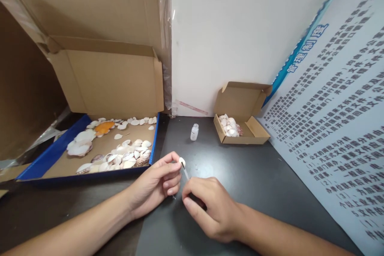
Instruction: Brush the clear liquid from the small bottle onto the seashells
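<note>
Between its thumb and fingertips, my left hand [163, 176] pinches a small white seashell [182, 162]. My right hand [211, 206] is closed around a small applicator brush; its pale, thin stem [186, 174] sticks out toward the shell. The brush's dark tip is at the shell, and my fingers hide its handle. Beyond both hands, a small clear bottle [194, 132] with a whitish label stands upright on the dark table, its neck uncapped.
To the left is an open blue-edged cardboard box [60, 164] with many seashells, including an orange scallop [104, 127]. A smaller open cardboard box [246, 140] holding white shells [230, 126] sits at back right. A printed board [339, 120] leans along the right side.
</note>
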A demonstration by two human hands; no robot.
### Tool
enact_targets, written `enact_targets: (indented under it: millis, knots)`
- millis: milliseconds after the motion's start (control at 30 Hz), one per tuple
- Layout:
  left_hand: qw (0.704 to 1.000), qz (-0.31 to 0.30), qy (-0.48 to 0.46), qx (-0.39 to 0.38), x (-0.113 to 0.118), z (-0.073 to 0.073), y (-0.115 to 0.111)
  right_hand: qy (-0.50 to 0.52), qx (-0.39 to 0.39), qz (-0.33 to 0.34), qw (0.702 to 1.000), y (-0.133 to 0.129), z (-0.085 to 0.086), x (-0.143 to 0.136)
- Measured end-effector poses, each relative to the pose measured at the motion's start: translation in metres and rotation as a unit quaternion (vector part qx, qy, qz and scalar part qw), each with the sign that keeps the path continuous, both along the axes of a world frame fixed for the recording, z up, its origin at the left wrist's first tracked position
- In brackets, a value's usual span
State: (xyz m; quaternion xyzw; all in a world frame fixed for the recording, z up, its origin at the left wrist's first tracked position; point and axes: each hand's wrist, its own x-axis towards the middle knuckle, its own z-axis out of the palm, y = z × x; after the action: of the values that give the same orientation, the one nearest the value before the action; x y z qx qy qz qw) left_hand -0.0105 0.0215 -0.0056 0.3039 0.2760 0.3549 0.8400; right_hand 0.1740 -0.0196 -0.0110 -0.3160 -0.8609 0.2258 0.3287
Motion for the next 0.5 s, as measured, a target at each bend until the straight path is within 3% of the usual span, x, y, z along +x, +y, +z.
enact_targets:
  millis: [200,367,500]
  knots:
    - [1.000,-0.015,0.021,0.016,-0.0009,0.0019,-0.0017,0.005,-0.055,-0.034,0.998,0.0000,0.0021,-0.0004]
    - [0.999,-0.013,0.030,0.007,-0.0002,0.0040,-0.0019,0.006,-0.003,0.009,1.000,0.0004,0.0004,-0.0004]
    - [0.999,-0.020,0.037,0.018,0.0003,0.0052,-0.0021,-0.007,-0.042,-0.010,0.999,-0.0006,-0.0011,0.0005]
